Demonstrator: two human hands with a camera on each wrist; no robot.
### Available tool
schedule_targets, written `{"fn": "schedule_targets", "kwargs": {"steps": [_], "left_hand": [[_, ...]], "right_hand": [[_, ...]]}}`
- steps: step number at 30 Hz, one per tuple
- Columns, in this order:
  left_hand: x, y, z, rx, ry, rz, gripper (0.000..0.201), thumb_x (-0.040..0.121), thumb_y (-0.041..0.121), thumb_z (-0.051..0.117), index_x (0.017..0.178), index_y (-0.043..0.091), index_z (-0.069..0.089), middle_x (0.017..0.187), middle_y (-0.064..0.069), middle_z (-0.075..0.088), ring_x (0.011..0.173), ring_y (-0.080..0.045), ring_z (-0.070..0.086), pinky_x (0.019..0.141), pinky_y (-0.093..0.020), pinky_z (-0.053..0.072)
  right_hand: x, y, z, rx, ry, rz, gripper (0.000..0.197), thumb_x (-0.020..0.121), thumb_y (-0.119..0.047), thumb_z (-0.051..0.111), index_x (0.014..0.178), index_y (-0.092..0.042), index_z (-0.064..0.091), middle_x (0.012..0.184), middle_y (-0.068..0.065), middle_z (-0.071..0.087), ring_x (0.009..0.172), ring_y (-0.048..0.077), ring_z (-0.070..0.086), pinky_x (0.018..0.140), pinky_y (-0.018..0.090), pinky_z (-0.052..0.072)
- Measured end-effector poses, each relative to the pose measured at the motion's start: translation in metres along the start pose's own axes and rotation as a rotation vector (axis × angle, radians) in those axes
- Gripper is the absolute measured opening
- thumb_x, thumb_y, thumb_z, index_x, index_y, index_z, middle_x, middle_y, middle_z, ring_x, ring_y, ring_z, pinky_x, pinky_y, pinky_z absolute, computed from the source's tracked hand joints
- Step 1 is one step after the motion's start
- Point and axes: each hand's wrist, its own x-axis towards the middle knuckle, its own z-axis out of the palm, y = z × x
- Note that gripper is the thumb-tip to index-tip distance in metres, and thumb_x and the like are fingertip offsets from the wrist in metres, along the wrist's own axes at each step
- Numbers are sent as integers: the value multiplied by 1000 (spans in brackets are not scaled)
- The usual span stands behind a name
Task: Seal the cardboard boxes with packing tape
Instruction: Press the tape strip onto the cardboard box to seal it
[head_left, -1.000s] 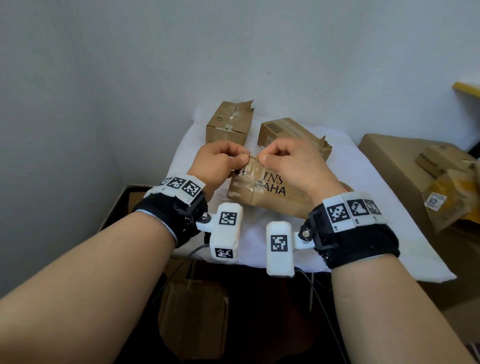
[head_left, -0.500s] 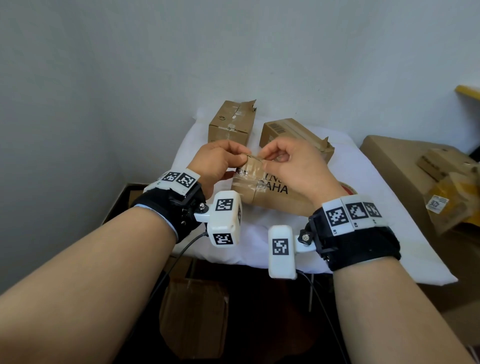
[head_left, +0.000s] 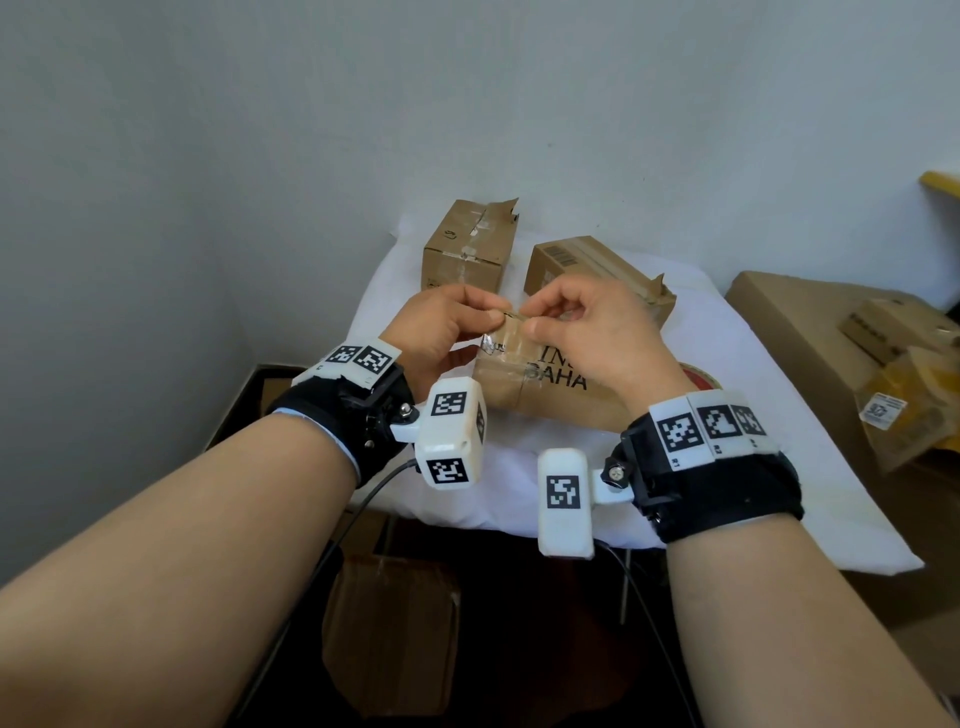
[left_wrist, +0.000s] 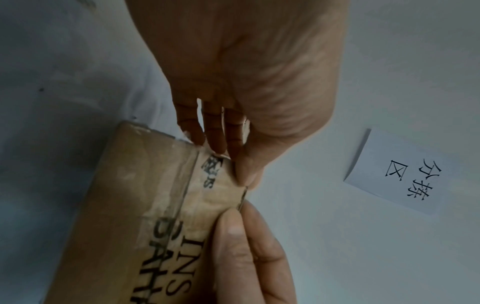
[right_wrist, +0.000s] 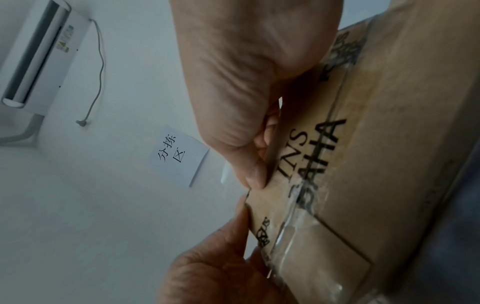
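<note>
A brown cardboard box (head_left: 550, 395) printed with black letters lies on the white-covered table (head_left: 737, 374). A strip of clear packing tape (head_left: 506, 340) rises from its near-left end. My left hand (head_left: 492, 313) and right hand (head_left: 531, 326) pinch the strip's top edge side by side, thumbs almost touching. The left wrist view shows the left thumb (left_wrist: 246, 174) and the right thumb (left_wrist: 231, 224) on the tape (left_wrist: 215, 191). In the right wrist view the tape (right_wrist: 270, 197) has a small nick at its edge between the thumbs. A red tape roll (head_left: 698, 376) peeks out behind my right wrist.
Two more cardboard boxes (head_left: 470, 249) (head_left: 592, 265) with torn flaps stand at the back of the table by the wall. A large carton (head_left: 810, 338) and a yellow parcel (head_left: 914, 405) sit to the right. A brown bag (head_left: 389, 634) lies on the floor below.
Both hands have risen a little above the box, keeping their pinch on the tape's edge. The strip now stands more upright between them.
</note>
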Motion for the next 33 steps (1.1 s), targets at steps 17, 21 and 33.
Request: {"fn": "schedule_targets", "kwargs": {"steps": [17, 21, 33], "left_hand": [[-8, -5, 10, 73, 49, 107, 22, 79, -3, 73, 84, 18, 69, 79, 2, 64, 84, -23, 59, 83, -41, 43], [-9, -3, 13, 83, 28, 112, 25, 79, -4, 71, 78, 20, 67, 84, -5, 60, 86, -26, 54, 80, -41, 39], [-11, -2, 15, 85, -4, 133, 27, 85, -9, 62, 81, 18, 61, 73, 3, 54, 55, -5, 53, 49, -15, 42]], "right_hand": [[2, 6, 6, -2, 31, -62, 25, 83, -25, 78, 77, -48, 68, 81, -32, 66, 76, 5, 61, 83, 47, 57], [-1, 8, -2, 35, -25, -79, 26, 82, -16, 80, 76, -38, 69, 68, -36, 61, 63, -3, 51, 78, 38, 51], [-1, 4, -2, 2, -60, -81, 28, 83, -13, 81, 73, -36, 68, 58, -39, 55, 53, -9, 48, 65, 24, 37]]}}
